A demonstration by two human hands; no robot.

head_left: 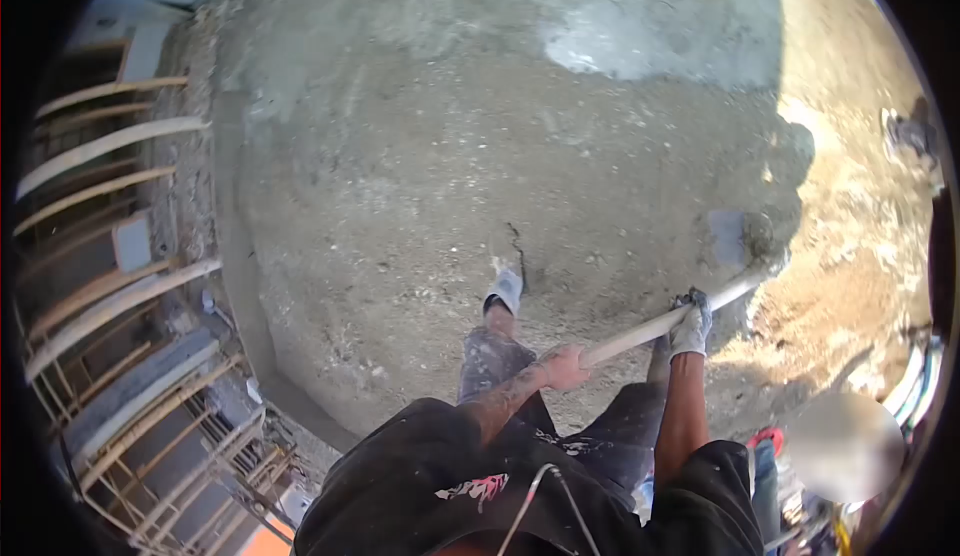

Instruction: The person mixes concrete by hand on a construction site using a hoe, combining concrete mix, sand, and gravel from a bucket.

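Observation:
A long pale wooden pole (640, 334), like a tool handle, slants across in front of my legs and rises to the right. My left hand (566, 367), bare, is wrapped round its lower end. Farther up, my right hand (692, 322), in a dirty white-and-grey glove, grips it too. Just above the pole's far end lies a flat grey-blue piece (728, 237); whether it is the tool's blade I cannot tell. My foot (505, 288), dusted pale, is planted forward on the rough grey ground (400, 206).
Wooden beams and poles (110, 146) form a framework along the left, beside a low ledge (245, 286). Sunlit sandy earth (850, 196) lies at the right, with a dark object (910, 134) on it. Another person (765, 486) is close by at the lower right.

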